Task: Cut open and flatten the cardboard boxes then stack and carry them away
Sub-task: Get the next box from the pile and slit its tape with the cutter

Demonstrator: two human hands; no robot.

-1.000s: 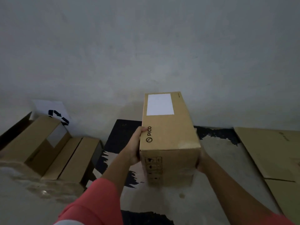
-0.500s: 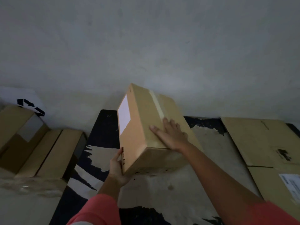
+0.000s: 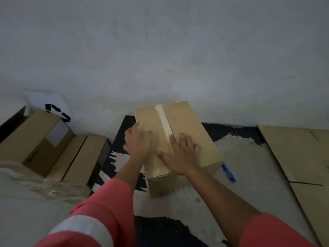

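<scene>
Settling onto the floor, the box now lies tape up, no longer tilted in mid-air. The right hand presses its top, fingers spread; the left hand is blurred, seemingly flat too. Cutting the seam looks next.

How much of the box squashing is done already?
Some is done: flattened cardboard lies on the floor at the right. Right now the left hand and right hand rest on a closed box. Its tape strip is uncut, and a blue tool, maybe the cutter, lies beside it. Left to do: cut and flatten this box, then the boxes at the left, then stack and carry everything.
</scene>
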